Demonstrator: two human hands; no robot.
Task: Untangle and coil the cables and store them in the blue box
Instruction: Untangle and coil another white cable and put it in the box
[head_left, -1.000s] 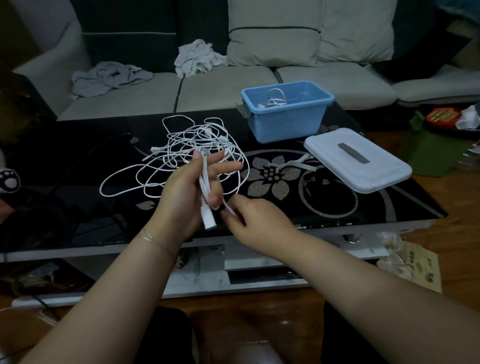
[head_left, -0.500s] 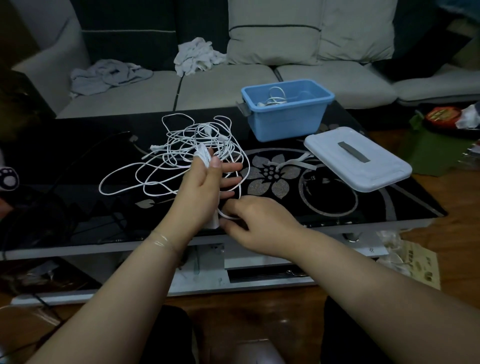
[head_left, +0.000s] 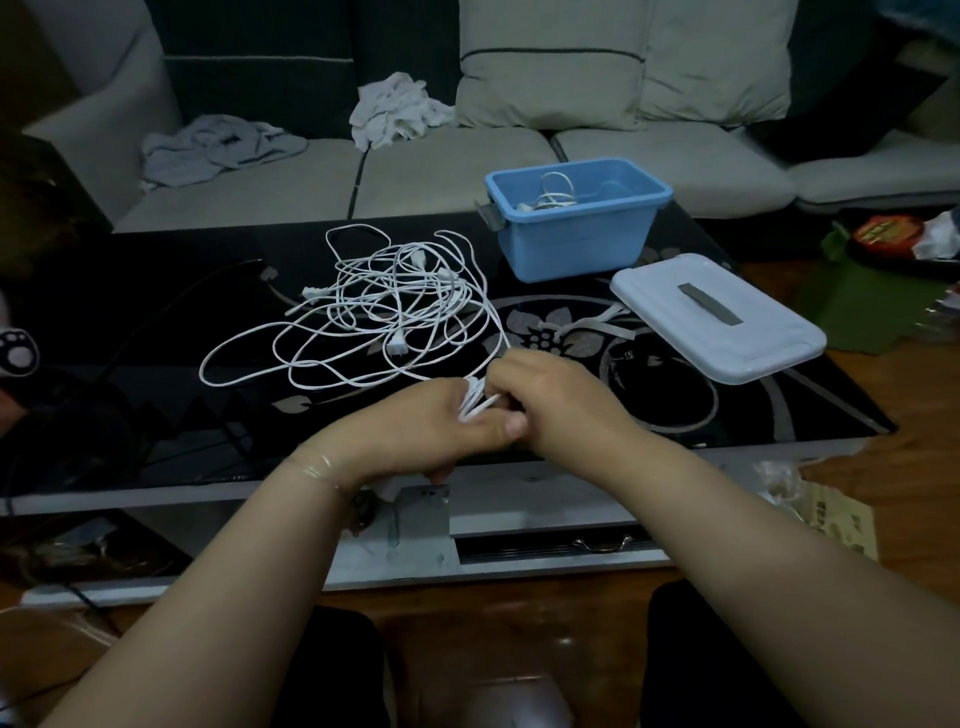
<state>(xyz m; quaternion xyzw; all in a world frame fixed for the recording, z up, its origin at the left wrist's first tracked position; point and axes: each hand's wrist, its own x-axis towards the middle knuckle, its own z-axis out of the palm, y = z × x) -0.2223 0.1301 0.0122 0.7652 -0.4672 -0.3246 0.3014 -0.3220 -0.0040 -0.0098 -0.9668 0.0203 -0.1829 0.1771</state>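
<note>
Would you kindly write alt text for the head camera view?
Both hands, left hand and right hand, wind a white cable over a black table with a tangled cable pile. Behind stand an open blue box and its white lid.

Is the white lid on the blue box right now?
No, the white plastic lid lies on the black table beside the open blue plastic box.

Little can be read here. A small pale mark printed on the glossy black glass tabletop (head_left: 156, 415), right of centre in the frame beside the flower pattern, looks like the digits "52", though it is too small to be sure. The yellowish printed paper packet (head_left: 831, 525) at the lower right carries dark characters, too blurred to make out.
</note>
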